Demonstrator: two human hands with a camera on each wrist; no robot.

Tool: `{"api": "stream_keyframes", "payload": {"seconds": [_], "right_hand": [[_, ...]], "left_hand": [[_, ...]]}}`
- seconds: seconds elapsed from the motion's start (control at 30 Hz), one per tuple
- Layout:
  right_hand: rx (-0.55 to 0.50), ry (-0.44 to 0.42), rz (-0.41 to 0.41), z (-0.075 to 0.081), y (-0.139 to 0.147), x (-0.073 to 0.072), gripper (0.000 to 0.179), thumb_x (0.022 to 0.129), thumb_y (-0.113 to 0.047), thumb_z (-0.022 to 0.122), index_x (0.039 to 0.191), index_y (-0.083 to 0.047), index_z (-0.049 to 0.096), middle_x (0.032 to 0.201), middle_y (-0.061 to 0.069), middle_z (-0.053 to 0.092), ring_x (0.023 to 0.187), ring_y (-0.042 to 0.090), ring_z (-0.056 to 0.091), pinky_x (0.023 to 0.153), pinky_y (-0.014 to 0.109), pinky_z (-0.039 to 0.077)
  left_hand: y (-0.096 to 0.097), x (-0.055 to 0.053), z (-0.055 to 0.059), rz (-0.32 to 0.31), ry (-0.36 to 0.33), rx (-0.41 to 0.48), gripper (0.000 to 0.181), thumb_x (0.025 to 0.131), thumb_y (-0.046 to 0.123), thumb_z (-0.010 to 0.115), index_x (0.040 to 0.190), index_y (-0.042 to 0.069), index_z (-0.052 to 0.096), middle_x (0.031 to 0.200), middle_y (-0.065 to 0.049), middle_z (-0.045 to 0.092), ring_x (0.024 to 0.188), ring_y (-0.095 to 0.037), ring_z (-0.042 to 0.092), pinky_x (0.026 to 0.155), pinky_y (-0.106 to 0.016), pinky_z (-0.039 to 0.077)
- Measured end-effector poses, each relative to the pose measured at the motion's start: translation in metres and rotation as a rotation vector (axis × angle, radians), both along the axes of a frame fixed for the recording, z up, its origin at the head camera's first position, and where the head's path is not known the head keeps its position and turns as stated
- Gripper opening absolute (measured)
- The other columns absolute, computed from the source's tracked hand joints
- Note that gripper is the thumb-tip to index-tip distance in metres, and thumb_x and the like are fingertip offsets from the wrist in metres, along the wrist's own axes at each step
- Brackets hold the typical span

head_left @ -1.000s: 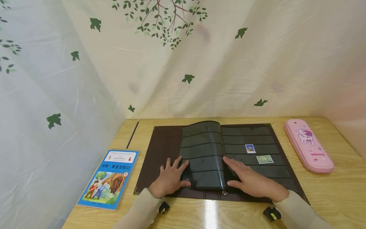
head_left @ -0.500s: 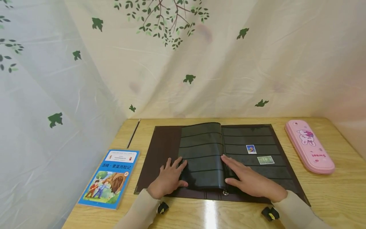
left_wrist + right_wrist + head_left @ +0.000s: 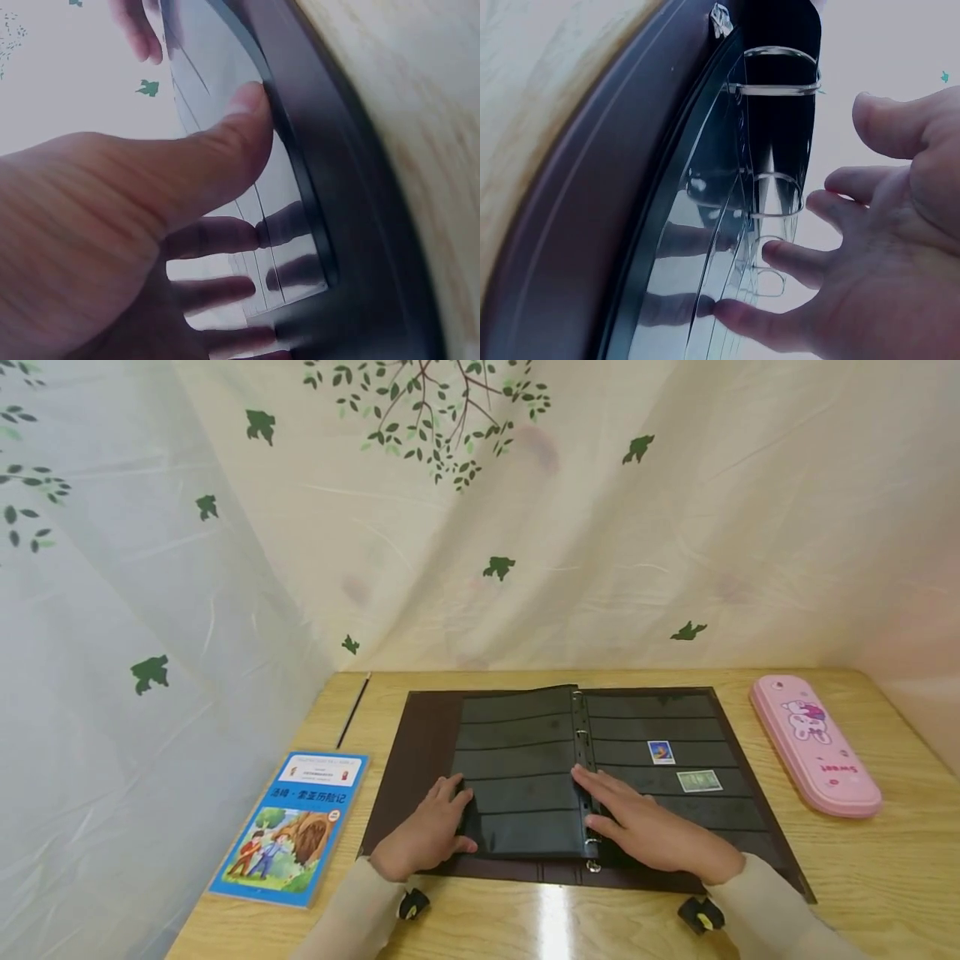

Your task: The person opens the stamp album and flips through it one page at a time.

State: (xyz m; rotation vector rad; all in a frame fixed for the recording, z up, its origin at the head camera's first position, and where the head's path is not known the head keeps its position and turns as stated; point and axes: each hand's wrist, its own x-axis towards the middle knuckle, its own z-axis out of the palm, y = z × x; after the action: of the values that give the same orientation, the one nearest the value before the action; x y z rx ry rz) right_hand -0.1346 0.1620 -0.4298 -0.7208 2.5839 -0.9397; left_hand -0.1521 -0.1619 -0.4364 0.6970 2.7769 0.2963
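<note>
A stamp album with a dark brown cover (image 3: 423, 727) lies spread on the table. Its left-hand black page (image 3: 517, 752) has strip pockets and now lies nearly flat. My left hand (image 3: 423, 831) rests at that page's outer edge, thumb and fingers extended. In the left wrist view the thumb (image 3: 232, 139) presses near the page border. My right hand (image 3: 652, 827) reaches over the right-hand page (image 3: 660, 703), fingertips close to the spine rings (image 3: 582, 732). The right wrist view shows its fingers (image 3: 802, 262) spread beside the metal rings. A blue stamp (image 3: 662, 752) and a green stamp (image 3: 700, 781) sit on the right-hand page.
To the left, a blue-covered book (image 3: 288, 831) lies on the wooden table (image 3: 840, 877), with a pencil (image 3: 353, 710) beyond it. At the right is a pink pencil case (image 3: 815, 745). A leaf-printed curtain (image 3: 420, 602) hangs behind the table.
The left-hand black page has flattened and shifted left, uncovering the rings at the spine. My left hand has slid left with its edge; the right hand has moved slightly left.
</note>
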Motion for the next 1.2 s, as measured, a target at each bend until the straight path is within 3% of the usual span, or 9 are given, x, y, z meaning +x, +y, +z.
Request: {"api": "stream_keyframes", "payload": {"seconds": [0.13,0.23,0.4,0.6,0.97,1.2], "right_hand": [[-0.053,0.007,-0.025,0.0,0.009,0.001,0.062,0.101,-0.037,0.042,0.152,-0.011,0.019,0.155,0.013,0.014,0.139,0.04,0.014,0.1,0.065,0.022],[-0.031,0.066,-0.081,0.002,0.023,0.004,0.06,0.101,-0.034,0.044,0.149,-0.004,0.026,0.152,0.021,0.02,0.135,0.046,0.018,0.098,0.065,0.025],[0.113,0.138,-0.229,0.001,0.057,0.012,0.06,0.099,-0.035,0.049,0.142,0.005,0.037,0.141,0.033,0.032,0.127,0.055,0.024,0.095,0.069,0.023],[0.25,0.147,-0.365,-0.007,0.096,0.023,0.063,0.098,-0.037,0.051,0.134,0.013,0.041,0.132,0.044,0.033,0.116,0.06,0.03,0.089,0.07,0.028],[0.299,0.119,-0.449,-0.012,0.116,0.03,0.065,0.1,-0.037,0.046,0.129,0.02,0.039,0.127,0.05,0.031,0.112,0.065,0.03,0.088,0.07,0.028],[0.281,0.146,-0.46,-0.013,0.118,0.028,0.063,0.1,-0.035,0.046,0.13,0.02,0.038,0.124,0.045,0.041,0.108,0.061,0.037,0.087,0.066,0.031]], "left_hand": [[-0.002,0.001,0.002,0.072,-0.047,0.021,0.066,0.082,0.038,0.07,0.136,0.009,0.045,0.149,-0.025,0.019,0.133,-0.053,0.016,0.097,-0.065,0.027],[-0.004,0.002,0.006,0.114,-0.075,0.037,0.065,0.081,0.037,0.072,0.134,0.012,0.046,0.15,-0.024,0.019,0.133,-0.054,0.015,0.094,-0.07,0.025],[-0.009,0.002,0.007,0.093,-0.055,0.039,0.067,0.08,0.035,0.074,0.134,0.008,0.046,0.149,-0.022,0.024,0.132,-0.053,0.019,0.091,-0.07,0.029],[-0.01,0.001,0.006,0.072,-0.036,0.023,0.067,0.081,0.034,0.073,0.135,0.005,0.046,0.149,-0.017,0.026,0.132,-0.053,0.02,0.091,-0.069,0.031],[-0.011,0.001,0.003,0.07,-0.019,0.016,0.068,0.081,0.032,0.074,0.136,0.005,0.045,0.149,-0.018,0.028,0.131,-0.053,0.02,0.091,-0.069,0.031],[-0.009,0.002,0.005,0.074,-0.043,0.002,0.069,0.082,0.034,0.072,0.137,0.005,0.045,0.15,-0.016,0.027,0.132,-0.053,0.02,0.091,-0.069,0.031]]}}
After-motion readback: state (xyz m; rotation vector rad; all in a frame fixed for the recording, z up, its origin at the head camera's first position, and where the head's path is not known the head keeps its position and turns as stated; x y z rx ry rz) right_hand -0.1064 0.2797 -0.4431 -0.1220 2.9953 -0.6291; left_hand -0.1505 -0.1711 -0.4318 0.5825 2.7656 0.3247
